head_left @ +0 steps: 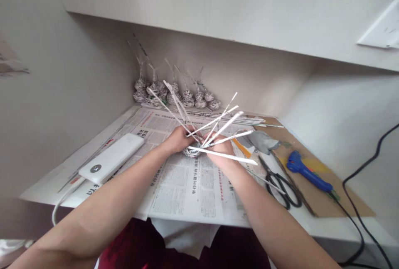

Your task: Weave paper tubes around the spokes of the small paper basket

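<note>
A small woven paper basket piece (192, 152) stands low over the newspaper at the middle of the table, with several rolled paper strips (229, 121) sticking out of it in all directions. On its left side, my left hand (181, 137) has its fingers closed around the rim and the strips. From the right, my right hand (220, 143) grips the same weaving, its fingers partly covered by strips. Exactly which strip each hand pinches is hidden.
Several gourd-shaped paper weavings (188, 99) line the back wall. Loose paper strips (246, 118) lie before them. Newspaper (174, 186) covers the table. A white power bank (112, 157) is at left; black scissors (279, 184), cardboard (336, 198) and a blue glue gun (308, 171) with cord are right.
</note>
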The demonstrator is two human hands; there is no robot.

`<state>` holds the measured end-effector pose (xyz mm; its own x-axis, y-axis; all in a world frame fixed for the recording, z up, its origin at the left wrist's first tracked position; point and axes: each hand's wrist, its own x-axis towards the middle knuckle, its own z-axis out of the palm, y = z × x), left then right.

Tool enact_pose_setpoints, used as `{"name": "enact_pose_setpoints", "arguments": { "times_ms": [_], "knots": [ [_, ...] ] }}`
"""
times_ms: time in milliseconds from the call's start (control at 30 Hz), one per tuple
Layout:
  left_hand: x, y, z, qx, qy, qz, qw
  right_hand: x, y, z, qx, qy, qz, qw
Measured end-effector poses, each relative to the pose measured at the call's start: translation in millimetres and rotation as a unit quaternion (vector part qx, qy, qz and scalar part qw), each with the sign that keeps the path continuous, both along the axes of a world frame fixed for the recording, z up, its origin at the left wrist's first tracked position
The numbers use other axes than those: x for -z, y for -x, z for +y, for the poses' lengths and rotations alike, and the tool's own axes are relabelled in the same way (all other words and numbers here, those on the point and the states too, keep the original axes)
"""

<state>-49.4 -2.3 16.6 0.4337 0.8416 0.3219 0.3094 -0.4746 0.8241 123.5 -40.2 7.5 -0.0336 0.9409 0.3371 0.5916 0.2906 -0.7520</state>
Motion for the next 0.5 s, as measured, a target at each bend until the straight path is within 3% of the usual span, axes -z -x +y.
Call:
{"name": "enact_pose_setpoints", "arguments": {
  "times_ms": [167,367,500],
  "knots": [
    [0.3,-2.5,1.3,-0.018,0.034,-0.010,0.999,-8.3,-1.1,-3.9,0.005,-0.037,-0.078,0.996],
    [-4.6,-1.4,-3.0,-0.047,-0.037,0.040,0.997,-25.4,-0.2,-11.5,-0.037,-0.133,-0.161,0.977],
    [-7.0,-3.5,-8.8,-0.066,-0.063,0.045,0.995,-35.3,-0.1,-13.9,-0.046,-0.138,-0.222,0.964]
  ]
}}
